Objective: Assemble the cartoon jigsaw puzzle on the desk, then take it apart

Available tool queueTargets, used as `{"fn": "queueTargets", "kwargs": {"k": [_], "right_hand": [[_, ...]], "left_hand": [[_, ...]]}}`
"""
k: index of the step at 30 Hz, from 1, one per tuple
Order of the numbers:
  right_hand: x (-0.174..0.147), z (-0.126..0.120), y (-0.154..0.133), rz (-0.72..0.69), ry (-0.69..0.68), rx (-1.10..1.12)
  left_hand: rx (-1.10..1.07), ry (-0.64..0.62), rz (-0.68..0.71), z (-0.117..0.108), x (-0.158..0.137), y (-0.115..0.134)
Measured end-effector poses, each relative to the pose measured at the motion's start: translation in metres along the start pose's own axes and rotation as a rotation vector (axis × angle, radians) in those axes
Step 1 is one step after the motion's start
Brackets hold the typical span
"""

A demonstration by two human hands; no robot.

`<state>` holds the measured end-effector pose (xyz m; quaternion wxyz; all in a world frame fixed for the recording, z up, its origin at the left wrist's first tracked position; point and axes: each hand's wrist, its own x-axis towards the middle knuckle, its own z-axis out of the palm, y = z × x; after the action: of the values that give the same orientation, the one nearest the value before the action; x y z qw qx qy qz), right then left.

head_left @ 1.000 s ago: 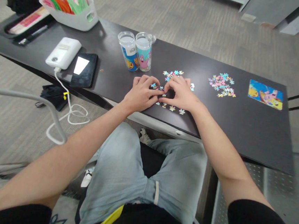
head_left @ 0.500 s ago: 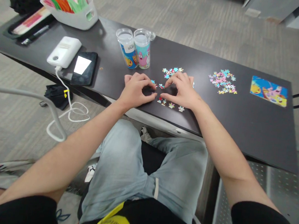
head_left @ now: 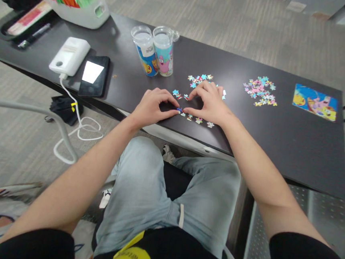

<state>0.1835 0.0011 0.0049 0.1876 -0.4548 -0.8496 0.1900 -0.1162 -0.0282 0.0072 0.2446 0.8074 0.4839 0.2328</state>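
My left hand (head_left: pixel 153 105) pinches a small dark blue puzzle piece (head_left: pixel 179 109) between thumb and index finger, close to the table's near edge. Facing it, my right hand (head_left: pixel 208 102) curves over the table with thumb and index finger apart. Its thumb tip is beside the blue piece; whether it touches is too small to tell. A red and white puzzle piece (head_left: pixel 186 97) lies by the right index finger. Several loose pieces (head_left: pixel 199 120) form a row below my right hand. Beyond the fingers is a pile of puzzle pieces (head_left: pixel 198 80), partly hidden by my right hand.
Two clear cups with cartoon prints (head_left: pixel 163 56) stand behind my hands. Rightward lie another puzzle pile (head_left: pixel 259 90) and a cartoon picture card (head_left: pixel 315 102). On the left are a phone (head_left: pixel 95 76), a white power bank with cable (head_left: pixel 70 56) and a white basket (head_left: pixel 92 15).
The blue piece now shows between my left fingertips. My left hand has shifted slightly left, uncovering pieces beyond it. The view has tilted a little; the right hand keeps nearly the same place.
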Motion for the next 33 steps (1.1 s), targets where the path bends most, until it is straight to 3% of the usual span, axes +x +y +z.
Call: {"fn": "queueTargets", "kwargs": {"k": [12, 16, 21, 25, 33], "right_hand": [[0.0, 0.0, -0.001, -0.005, 0.013, -0.001], [0.0, -0.006, 0.003, 0.025, 0.099, 0.016], [0.002, -0.016, 0.019, 0.137, 0.289, -0.012], [0.004, -0.023, 0.036, 0.209, 0.365, -0.04], [0.005, -0.033, 0.063, 0.225, 0.337, -0.073]], "left_hand": [[0.012, 0.036, -0.044, 0.005, 0.005, 0.006], [0.009, 0.068, -0.08, 0.008, 0.012, 0.008], [0.037, 0.062, -0.076, 0.009, 0.012, 0.008], [0.049, 0.05, -0.065, 0.007, 0.01, 0.005], [0.025, 0.048, -0.044, 0.003, 0.009, 0.0]]}}
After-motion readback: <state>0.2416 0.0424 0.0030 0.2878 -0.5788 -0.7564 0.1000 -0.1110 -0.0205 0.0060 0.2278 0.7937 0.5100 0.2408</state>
